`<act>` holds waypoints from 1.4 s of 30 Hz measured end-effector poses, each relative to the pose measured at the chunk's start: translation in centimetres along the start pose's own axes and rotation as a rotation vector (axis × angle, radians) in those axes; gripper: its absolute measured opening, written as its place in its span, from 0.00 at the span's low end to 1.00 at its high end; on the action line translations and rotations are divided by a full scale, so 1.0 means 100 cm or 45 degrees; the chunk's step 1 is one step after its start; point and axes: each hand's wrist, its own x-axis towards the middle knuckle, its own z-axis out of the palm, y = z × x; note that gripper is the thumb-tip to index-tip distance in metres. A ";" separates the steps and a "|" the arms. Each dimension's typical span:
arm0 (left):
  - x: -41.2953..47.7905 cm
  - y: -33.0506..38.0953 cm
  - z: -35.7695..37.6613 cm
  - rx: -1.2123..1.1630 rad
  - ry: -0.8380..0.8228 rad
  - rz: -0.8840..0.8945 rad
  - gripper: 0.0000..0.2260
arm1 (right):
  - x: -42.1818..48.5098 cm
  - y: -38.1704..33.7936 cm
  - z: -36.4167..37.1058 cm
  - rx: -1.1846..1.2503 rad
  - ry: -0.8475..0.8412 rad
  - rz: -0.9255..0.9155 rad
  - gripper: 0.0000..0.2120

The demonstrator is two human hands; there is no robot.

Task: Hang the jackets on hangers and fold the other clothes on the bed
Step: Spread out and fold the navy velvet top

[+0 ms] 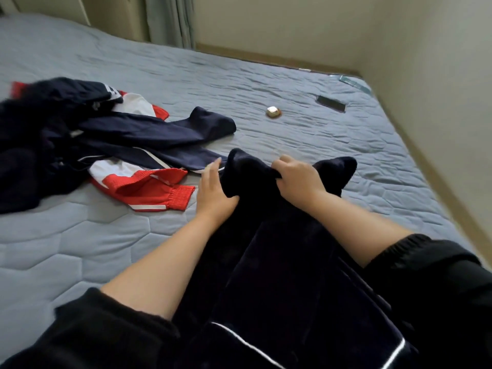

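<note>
1. The dark navy garment (279, 257) with a thin white stripe lies in the near middle of the bed (80, 249), and its far end is bunched.
2. The right hand (295, 179) grips this bunched end with curled fingers.
3. The left hand (213, 187) keeps straight fingers and touches the garment's left side.
4. At the left lies a pile of navy, white and red clothes (106, 145).
5. Farther right, a small golden object (273, 112) and a dark flat rectangle (331, 103) lie apart on the bed.

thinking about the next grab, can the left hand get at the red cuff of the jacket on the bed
Probably yes. The left hand has straight fingers against the dark garment and grips nothing, and the red cuff lies just beside it on the bed, uncovered, with nothing between.
</note>
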 end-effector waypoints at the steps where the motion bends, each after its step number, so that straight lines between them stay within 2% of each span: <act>1: 0.006 0.010 -0.008 0.101 0.013 0.202 0.39 | -0.008 -0.002 -0.008 0.021 -0.001 -0.023 0.10; 3: 0.013 0.028 -0.023 0.371 -0.033 0.588 0.43 | -0.021 -0.004 -0.020 0.083 -0.004 -0.069 0.10; 5: 0.012 0.043 -0.032 0.669 -0.177 0.822 0.42 | -0.033 -0.007 -0.029 0.127 0.023 -0.099 0.09; 6: 0.010 0.051 -0.035 0.807 -0.277 0.875 0.38 | -0.039 -0.008 -0.031 0.141 0.043 -0.114 0.09; 8: 0.000 0.064 -0.039 1.034 -0.447 0.905 0.24 | -0.056 -0.012 -0.033 0.147 0.045 -0.122 0.08; 9: -0.006 0.069 -0.041 1.097 -0.507 0.880 0.17 | -0.065 -0.012 -0.031 0.126 0.037 -0.121 0.07; 11: -0.024 0.075 -0.041 1.090 -0.592 0.816 0.10 | -0.086 -0.006 -0.021 -0.016 0.016 -0.132 0.11; 13: -0.042 0.075 -0.040 1.100 -0.604 0.832 0.10 | -0.106 0.008 -0.009 -0.226 -0.072 -0.094 0.16; 17: -0.064 0.064 -0.047 1.169 -0.511 1.106 0.10 | -0.129 0.043 -0.008 -0.260 0.011 0.256 0.12; 20: -0.067 0.057 -0.052 1.253 -0.393 1.312 0.14 | -0.145 0.061 -0.018 -0.368 0.220 0.230 0.04; 22: -0.076 0.053 -0.049 1.271 -0.394 1.340 0.07 | -0.157 0.075 -0.013 -0.458 0.262 0.178 0.06; 23: -0.082 0.049 -0.044 1.292 -0.464 1.297 0.06 | -0.164 0.079 -0.008 -0.491 0.252 0.145 0.06; 25: -0.098 0.035 -0.030 1.350 -0.741 0.983 0.11 | -0.181 0.085 0.008 -0.420 0.074 0.148 0.04; 26: -0.105 0.029 -0.026 1.308 -0.891 0.766 0.12 | -0.189 0.086 0.015 -0.342 -0.114 0.218 0.06; 28: -0.113 0.020 -0.022 0.955 -1.023 0.362 0.12 | -0.206 0.088 0.028 -0.100 -0.471 0.395 0.13; 29: -0.114 0.017 -0.024 0.715 -0.991 0.183 0.10 | -0.211 0.092 0.033 0.089 -0.554 0.493 0.15; 31: -0.105 0.013 -0.027 0.373 -0.725 -0.095 0.08 | -0.213 0.096 0.038 0.497 -0.432 0.718 0.16; 34: -0.088 0.008 -0.026 0.377 -0.214 -0.310 0.05 | -0.199 0.097 0.030 1.080 -0.024 1.207 0.16; 36: -0.081 0.008 -0.018 0.310 -0.082 -0.468 0.15 | -0.188 0.097 0.026 1.379 0.087 1.390 0.19; 38: -0.077 0.013 -0.008 0.156 -0.014 -0.633 0.25 | -0.178 0.096 0.028 1.464 0.072 1.420 0.17; 39: -0.075 0.015 -0.003 0.104 0.014 -0.682 0.27 | -0.174 0.096 0.031 1.395 0.025 1.426 0.17; 42: -0.071 0.018 0.004 0.078 0.076 -0.675 0.23 | -0.166 0.098 0.035 1.163 -0.020 1.422 0.19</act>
